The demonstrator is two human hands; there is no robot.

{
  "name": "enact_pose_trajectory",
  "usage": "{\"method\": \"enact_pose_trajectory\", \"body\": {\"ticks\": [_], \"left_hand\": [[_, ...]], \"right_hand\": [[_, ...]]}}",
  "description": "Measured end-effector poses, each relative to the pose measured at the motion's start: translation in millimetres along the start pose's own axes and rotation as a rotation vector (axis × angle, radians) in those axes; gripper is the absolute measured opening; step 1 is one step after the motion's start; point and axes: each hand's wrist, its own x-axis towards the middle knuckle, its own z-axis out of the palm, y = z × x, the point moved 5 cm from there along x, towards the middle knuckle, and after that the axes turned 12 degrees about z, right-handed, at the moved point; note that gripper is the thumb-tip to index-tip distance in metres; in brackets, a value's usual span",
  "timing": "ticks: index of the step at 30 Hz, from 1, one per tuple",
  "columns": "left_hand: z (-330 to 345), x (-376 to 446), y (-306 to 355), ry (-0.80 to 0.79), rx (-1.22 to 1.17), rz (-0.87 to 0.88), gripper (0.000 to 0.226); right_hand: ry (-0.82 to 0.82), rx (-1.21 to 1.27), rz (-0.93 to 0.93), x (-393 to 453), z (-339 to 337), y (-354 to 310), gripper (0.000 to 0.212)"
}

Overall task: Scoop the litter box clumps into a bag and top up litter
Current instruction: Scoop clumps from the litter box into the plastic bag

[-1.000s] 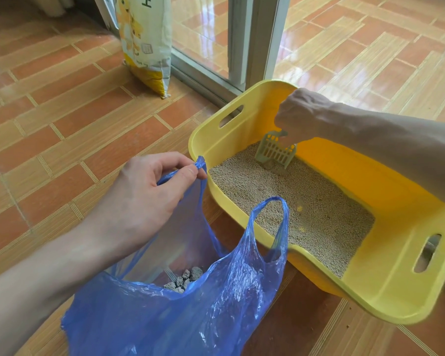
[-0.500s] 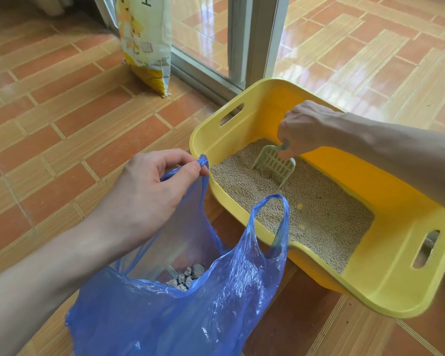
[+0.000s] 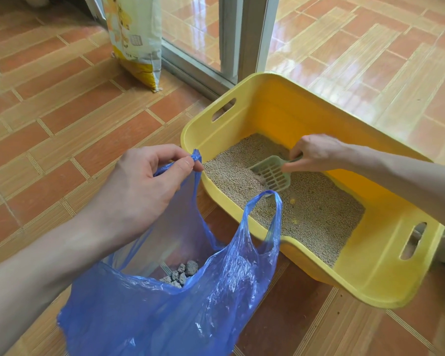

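A yellow litter box (image 3: 385, 278) sits on the tiled floor, filled with tan litter (image 3: 316, 211). My right hand (image 3: 316, 152) reaches into it and grips the handle of a pale green slotted scoop (image 3: 271, 173), whose blade lies low on the litter near the box's near wall. A blue plastic bag (image 3: 185, 309) stands in front of the box. My left hand (image 3: 144, 186) pinches one of its handles and holds the mouth open. Several grey clumps (image 3: 183, 273) lie at the bottom of the bag.
A white and yellow litter sack (image 3: 136, 42) leans upright at the back, beside a sliding glass door frame (image 3: 244, 37). Orange-brown floor tiles (image 3: 49, 111) spread to the left and behind the box.
My right hand has drawn the scoop from the far end of the box toward the near wall and lowered it flatter onto the litter. The left hand and bag have stayed put.
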Motion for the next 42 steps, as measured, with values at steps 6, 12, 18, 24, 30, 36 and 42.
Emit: {"method": "enact_pose_trajectory", "body": {"ticks": [6, 12, 18, 24, 30, 36, 42], "left_hand": [[0.9, 2.5, -2.5, 0.012, -0.002, -0.004, 0.023], [4.0, 2.7, -3.2, -0.012, -0.002, -0.002, 0.023], [5.1, 2.2, -1.8, -0.012, -0.012, -0.012, 0.023], [6.1, 3.1, -0.5, -0.012, -0.009, -0.011, 0.023], [5.6, 2.5, 0.1, -0.014, -0.002, -0.015, 0.023], [5.9, 3.8, -0.2, -0.009, -0.012, -0.016, 0.023], [5.3, 4.5, -3.3, -0.006, -0.012, -0.008, 0.023]], "right_hand": [[-0.115, 0.255, 0.069, -5.8, 22.6, 15.0, 0.053], [-0.064, 0.525, 0.082, -10.8, 26.2, 20.9, 0.064], [-0.022, 0.527, 0.076, -15.9, 31.3, 17.7, 0.069], [-0.001, 0.533, 0.091, -16.7, 31.8, 18.8, 0.065], [-0.002, 0.525, 0.089, -16.4, 32.3, 13.2, 0.063], [-0.021, 0.549, 0.071, -20.7, 29.8, 10.0, 0.073], [0.022, 0.496, 0.010, -34.6, 1.7, -6.8, 0.070]]}}
